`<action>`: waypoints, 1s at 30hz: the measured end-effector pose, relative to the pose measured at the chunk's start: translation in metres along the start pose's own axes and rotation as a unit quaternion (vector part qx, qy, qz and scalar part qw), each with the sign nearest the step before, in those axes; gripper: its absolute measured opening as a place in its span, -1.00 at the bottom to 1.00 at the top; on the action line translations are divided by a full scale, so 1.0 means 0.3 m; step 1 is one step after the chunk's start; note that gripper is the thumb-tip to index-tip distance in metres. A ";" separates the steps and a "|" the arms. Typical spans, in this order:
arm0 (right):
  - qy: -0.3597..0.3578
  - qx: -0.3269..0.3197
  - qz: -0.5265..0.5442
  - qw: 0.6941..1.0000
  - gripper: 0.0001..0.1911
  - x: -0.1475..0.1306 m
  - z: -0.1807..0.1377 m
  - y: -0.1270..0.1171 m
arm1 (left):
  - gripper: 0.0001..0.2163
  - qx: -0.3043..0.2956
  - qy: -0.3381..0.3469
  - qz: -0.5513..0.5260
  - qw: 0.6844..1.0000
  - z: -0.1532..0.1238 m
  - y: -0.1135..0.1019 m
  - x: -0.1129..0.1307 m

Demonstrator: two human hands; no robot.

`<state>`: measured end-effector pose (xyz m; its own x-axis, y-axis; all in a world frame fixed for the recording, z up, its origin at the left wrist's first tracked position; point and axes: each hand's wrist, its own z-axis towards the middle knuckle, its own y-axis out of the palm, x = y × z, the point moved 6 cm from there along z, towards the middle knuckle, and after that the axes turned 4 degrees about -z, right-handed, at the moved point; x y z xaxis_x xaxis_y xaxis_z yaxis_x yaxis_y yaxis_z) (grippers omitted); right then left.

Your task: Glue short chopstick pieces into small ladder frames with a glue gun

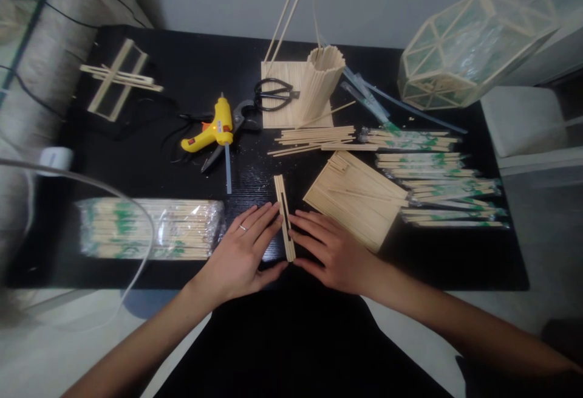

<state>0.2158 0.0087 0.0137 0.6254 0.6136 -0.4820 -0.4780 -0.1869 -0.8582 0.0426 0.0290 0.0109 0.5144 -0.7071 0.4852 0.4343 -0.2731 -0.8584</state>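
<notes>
A narrow row of wooden chopsticks [285, 219] lies lengthwise on the black table in front of me, with a dark gap along part of it. My left hand [246, 249], a ring on one finger, rests against its left side, fingertips touching it and thumb near its lower end. On the opposite side, my right hand [334, 249] reaches in with outstretched fingers, their tips at the edge and the thumb by the near end. Neither hand is wrapped round the sticks. A rectangular panel of joined sticks [364, 209] lies beside my right hand, loose pieces on top.
Farther back lie a yellow glue gun [221, 120], pliers [241, 117] and black-handled scissors [273, 95]. A stick-walled holder [321, 85] stands at the back. Wrapped chopsticks [437, 167] lie right, a packed bundle [150, 228] left. A white cable [104, 185] crosses the left side.
</notes>
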 end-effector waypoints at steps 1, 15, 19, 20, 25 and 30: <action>0.000 0.000 -0.001 1.000 -0.58 0.000 -0.001 0.000 | -0.38 0.001 -0.001 -0.001 1.000 0.001 0.000 0.000; 0.000 0.001 -0.010 1.000 -0.62 -0.005 0.006 0.000 | -0.37 0.009 0.004 0.024 1.000 -0.003 0.009 0.014; 0.002 0.000 -0.011 1.000 -0.62 -0.005 0.005 0.000 | -0.40 0.007 0.000 0.030 1.000 0.000 0.010 0.027; 0.001 0.000 -0.012 1.000 -0.62 -0.005 0.005 0.000 | -0.42 0.006 0.001 0.033 0.999 0.000 0.010 0.029; 0.003 -0.002 -0.006 1.000 -0.58 -0.003 0.004 0.003 | -0.40 0.008 -0.006 0.020 1.000 -0.001 0.010 0.027; 0.003 -0.005 -0.005 1.000 -0.58 -0.003 0.004 0.003 | -0.40 0.011 0.002 0.020 1.000 -0.002 0.010 0.027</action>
<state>0.2140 0.0089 0.0136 0.6332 0.6116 -0.4744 -0.4658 -0.1885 -0.8646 0.0475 0.0219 0.0122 0.5291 -0.7189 0.4508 0.4301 -0.2308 -0.8728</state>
